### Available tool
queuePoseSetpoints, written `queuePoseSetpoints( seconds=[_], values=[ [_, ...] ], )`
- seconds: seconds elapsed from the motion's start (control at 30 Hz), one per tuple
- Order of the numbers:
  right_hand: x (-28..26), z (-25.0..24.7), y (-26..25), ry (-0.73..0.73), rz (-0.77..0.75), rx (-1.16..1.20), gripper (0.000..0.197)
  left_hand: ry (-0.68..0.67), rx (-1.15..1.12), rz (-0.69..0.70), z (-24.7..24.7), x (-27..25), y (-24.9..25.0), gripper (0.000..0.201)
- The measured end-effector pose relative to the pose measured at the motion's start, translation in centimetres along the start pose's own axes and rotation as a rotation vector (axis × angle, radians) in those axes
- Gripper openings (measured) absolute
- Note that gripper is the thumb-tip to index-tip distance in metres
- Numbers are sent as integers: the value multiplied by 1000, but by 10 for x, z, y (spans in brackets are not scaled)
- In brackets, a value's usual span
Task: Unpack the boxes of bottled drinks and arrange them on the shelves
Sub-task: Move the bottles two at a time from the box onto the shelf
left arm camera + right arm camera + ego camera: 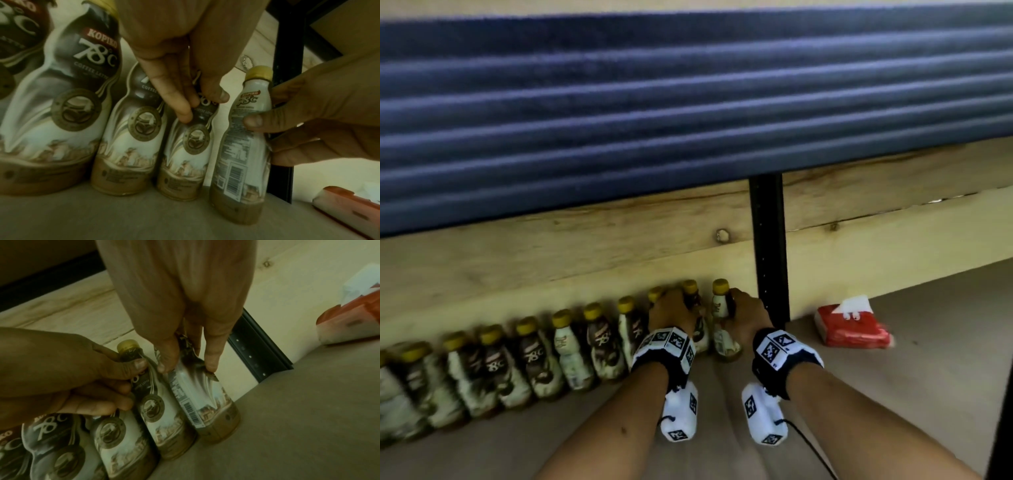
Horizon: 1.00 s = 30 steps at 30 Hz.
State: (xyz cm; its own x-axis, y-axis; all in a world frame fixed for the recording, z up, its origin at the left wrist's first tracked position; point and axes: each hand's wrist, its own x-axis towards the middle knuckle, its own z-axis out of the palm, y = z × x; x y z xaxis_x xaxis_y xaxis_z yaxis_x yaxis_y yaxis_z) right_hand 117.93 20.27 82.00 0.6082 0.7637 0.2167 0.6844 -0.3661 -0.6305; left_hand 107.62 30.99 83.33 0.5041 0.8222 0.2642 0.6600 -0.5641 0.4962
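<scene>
On the shelf (893, 394), the right hand (748, 313) fingers clamp the end bottle (244, 138); at its 9 o'clock, the left hand (669, 311) fingers clamp the neighbour bottle (185, 162), both upright.

Bottles (571, 349): yellow caps, dark brown and cream swirl labels, brown base. Bottle in the right grip (242, 142): white label side, black barcode. Right of it: black post (770, 246), red-and-white pack (851, 325). Pale wood planks (585, 253); blue ribbed shutter (654, 102).
</scene>
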Motion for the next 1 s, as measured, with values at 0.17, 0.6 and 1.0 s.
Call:
queuePoseSetpoints(
  seconds=[0.17, 0.6, 1.0],
  values=[
    [6, 10, -10, -5, 41, 90, 42, 41, 168, 47, -12, -13, 5, 35],
    [-25, 13, 7, -165, 211, 230, 72, -117, -124, 174, -48, -66, -47, 53],
    [-160, 52, -114, -541, -135, -247, 29, -386, 26, 166, -131, -199, -159, 35]
  ],
)
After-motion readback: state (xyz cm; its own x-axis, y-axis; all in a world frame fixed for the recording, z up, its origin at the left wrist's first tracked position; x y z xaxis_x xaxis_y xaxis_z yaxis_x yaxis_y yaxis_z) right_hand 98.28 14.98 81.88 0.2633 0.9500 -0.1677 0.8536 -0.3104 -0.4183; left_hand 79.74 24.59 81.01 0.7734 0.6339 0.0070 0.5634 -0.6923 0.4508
